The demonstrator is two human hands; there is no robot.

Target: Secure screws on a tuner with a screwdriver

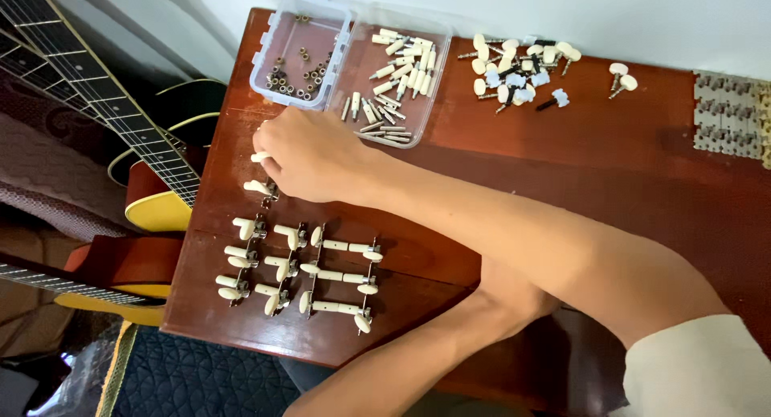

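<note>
Gripping cream tuner peg [261,156] w/ right hand [313,156], wooden table [562,160]

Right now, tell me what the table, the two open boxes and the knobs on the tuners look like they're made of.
Table: looks like wood with a glossy reddish-brown varnish; grain and board seams show. Boxes: clear plastic, since the contents show through the walls. Knobs: cream, smooth, probably plastic; their plates and posts look like dull metal. The right hand touches one tuner.

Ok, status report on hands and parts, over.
Right hand grip pinched on cream-knobbed tuner. Left hand hidden under right forearm. Tuner sets lie just below; nothing blocking.
</note>
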